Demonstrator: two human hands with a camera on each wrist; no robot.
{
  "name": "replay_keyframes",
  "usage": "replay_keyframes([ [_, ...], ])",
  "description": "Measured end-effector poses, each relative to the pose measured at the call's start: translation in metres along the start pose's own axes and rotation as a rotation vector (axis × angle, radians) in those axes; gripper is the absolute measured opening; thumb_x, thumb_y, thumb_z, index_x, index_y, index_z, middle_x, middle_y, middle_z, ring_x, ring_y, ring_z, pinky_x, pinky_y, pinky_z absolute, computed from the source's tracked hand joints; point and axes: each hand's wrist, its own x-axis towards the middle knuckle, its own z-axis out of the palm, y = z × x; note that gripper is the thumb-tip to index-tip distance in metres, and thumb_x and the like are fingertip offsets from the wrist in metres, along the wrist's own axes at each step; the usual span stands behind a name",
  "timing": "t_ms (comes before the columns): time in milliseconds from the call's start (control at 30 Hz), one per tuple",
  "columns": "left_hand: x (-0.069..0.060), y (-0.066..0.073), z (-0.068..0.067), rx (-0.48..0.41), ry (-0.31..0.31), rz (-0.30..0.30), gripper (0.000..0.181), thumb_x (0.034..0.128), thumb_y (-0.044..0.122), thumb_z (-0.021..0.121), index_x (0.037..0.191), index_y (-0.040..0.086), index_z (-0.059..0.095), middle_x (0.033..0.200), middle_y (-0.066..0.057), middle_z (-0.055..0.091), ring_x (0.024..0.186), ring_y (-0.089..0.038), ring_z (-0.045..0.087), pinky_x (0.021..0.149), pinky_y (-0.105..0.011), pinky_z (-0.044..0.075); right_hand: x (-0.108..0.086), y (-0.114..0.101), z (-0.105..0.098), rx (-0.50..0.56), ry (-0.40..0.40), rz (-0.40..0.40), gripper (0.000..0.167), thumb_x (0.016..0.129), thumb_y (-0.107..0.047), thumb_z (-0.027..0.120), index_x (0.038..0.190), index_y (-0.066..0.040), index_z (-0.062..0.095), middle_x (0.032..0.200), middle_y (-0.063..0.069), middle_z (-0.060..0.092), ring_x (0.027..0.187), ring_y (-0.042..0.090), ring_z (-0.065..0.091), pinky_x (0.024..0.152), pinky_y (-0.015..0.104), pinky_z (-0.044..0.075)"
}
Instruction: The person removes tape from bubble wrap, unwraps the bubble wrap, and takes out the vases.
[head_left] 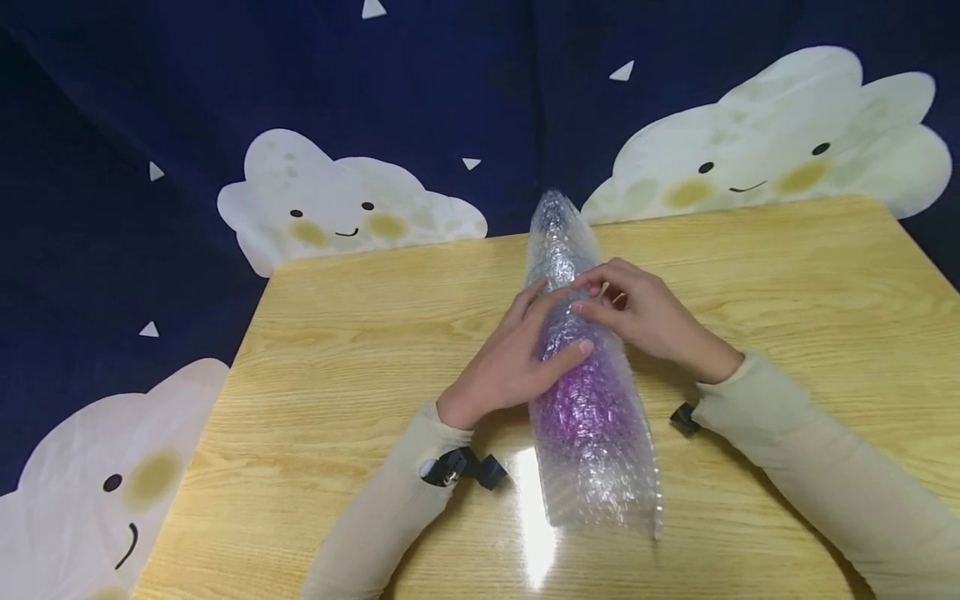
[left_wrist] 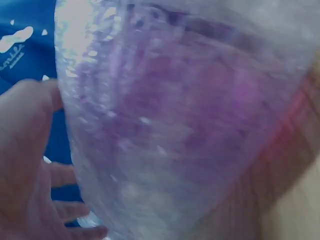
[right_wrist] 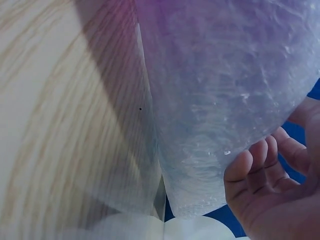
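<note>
A long bubble-wrap bundle (head_left: pixel 585 408) lies lengthwise near the middle of the wood-grain table (head_left: pixel 360 375), its narrower end pointing away from the person and showing against the navy backdrop (head_left: pixel 420 83) past the far edge, its wider end toward the person. Something purple shows through the clear layers (what it is, the wrap hides). The left hand (head_left: pixel 517 358) rests on the bundle from the left, fingers extended and somewhat spread, thumb laid across the top, gripping nothing. The right hand (head_left: pixel 645 312) meets it from the right, fingers bent and thumb near the fingertips; whether it pinches the film I cannot tell. In the left wrist view, small white script (left_wrist: pixel 12 56) stands on the blue cloth beside a white shape, too blurred to read with certainty. Smiling white clouds (head_left: pixel 330 200) and small triangles (head_left: pixel 622 72) pattern the backdrop. Both sleeves (head_left: pixel 397 500) are pale, with a black device (head_left: pixel 461 468) at the left wrist.
</note>
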Motion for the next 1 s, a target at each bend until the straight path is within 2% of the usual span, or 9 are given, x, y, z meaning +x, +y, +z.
replay_keyframes([
  [133,0.006,0.002,-0.005,0.001,0.069,-0.071,0.082,0.0978,0.066,0.053,0.164,0.026,0.027,0.175,-0.013,0.014,0.160,-0.038,0.026,0.121,-0.066,0.036,0.000,0.001,0.002,-0.001,-0.002,-0.013,0.027,0.099,-0.024,0.071,0.123,-0.011,0.071,0.105,0.005,0.066,0.088,0.017,0.061,0.077,0.022,0.053],
  [233,0.012,0.000,-0.009,0.008,0.118,-0.103,0.084,0.0964,0.068,0.054,0.164,0.026,0.026,0.175,-0.013,0.015,0.160,-0.039,0.024,0.121,-0.067,0.035,0.001,0.003,0.003,0.003,-0.004,-0.015,0.027,0.099,-0.022,0.072,0.123,-0.011,0.071,0.106,0.006,0.066,0.087,0.017,0.061,0.077,0.021,0.053],
  [500,0.029,-0.012,-0.010,0.017,0.162,-0.009,0.084,0.0952,0.063,0.060,0.164,0.028,0.027,0.174,-0.010,0.019,0.161,-0.033,0.022,0.123,-0.062,0.036,0.000,0.003,0.000,-0.006,0.001,-0.013,0.027,0.098,-0.022,0.072,0.123,-0.011,0.071,0.106,0.006,0.067,0.088,0.017,0.062,0.077,0.022,0.054],
  [700,0.036,-0.017,-0.008,0.016,0.161,-0.015,0.088,0.0936,0.063,0.063,0.165,0.028,0.025,0.173,-0.015,0.021,0.159,-0.034,0.029,0.121,-0.059,0.039,0.001,0.000,0.001,0.003,0.002,-0.017,0.027,0.098,-0.023,0.073,0.122,-0.011,0.072,0.106,0.006,0.067,0.088,0.017,0.064,0.078,0.022,0.055],
  [1000,0.043,-0.018,-0.003,0.018,0.140,0.001,0.079,0.0953,0.063,0.059,0.162,0.033,0.031,0.174,-0.012,0.017,0.157,-0.036,0.033,0.119,-0.060,0.042,-0.001,0.002,-0.002,-0.028,0.003,-0.021,0.026,0.098,-0.022,0.073,0.122,-0.011,0.071,0.105,0.005,0.067,0.088,0.016,0.064,0.078,0.023,0.056],
])
